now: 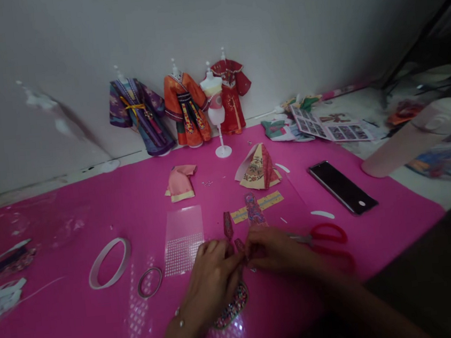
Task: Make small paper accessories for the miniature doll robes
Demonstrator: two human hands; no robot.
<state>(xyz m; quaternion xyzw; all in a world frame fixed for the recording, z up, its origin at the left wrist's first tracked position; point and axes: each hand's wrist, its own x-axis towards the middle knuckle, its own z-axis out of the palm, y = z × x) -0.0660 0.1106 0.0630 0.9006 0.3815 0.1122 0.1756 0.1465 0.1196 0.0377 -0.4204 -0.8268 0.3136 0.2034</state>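
Note:
My left hand [214, 272] and my right hand [272, 250] meet above the pink mat, fingertips drawn together. Between them is a small dark red patterned fabric strip [239, 244], pinched from both sides; its lower end is hidden by fingers. A similar strip [227, 225] lies just beyond. Farther on, a purple patterned fabric piece [255, 209] crosses a yellow band [277, 198]. Partly under my left wrist sits an oval of colourful beads [234, 305]. Red-handled scissors [329, 233] lie beside my right hand, which covers part of them.
A clear sheet of gems [184, 254] and two tape rolls, one wide [95, 274] and one narrow [140, 288], lie left. A pink top [181, 183], folded skirt [258, 168] and phone [342, 186] lie beyond. Doll mannequins stand along the wall, including a bare-based one [216, 113]. A tumbler [404, 142] stands right.

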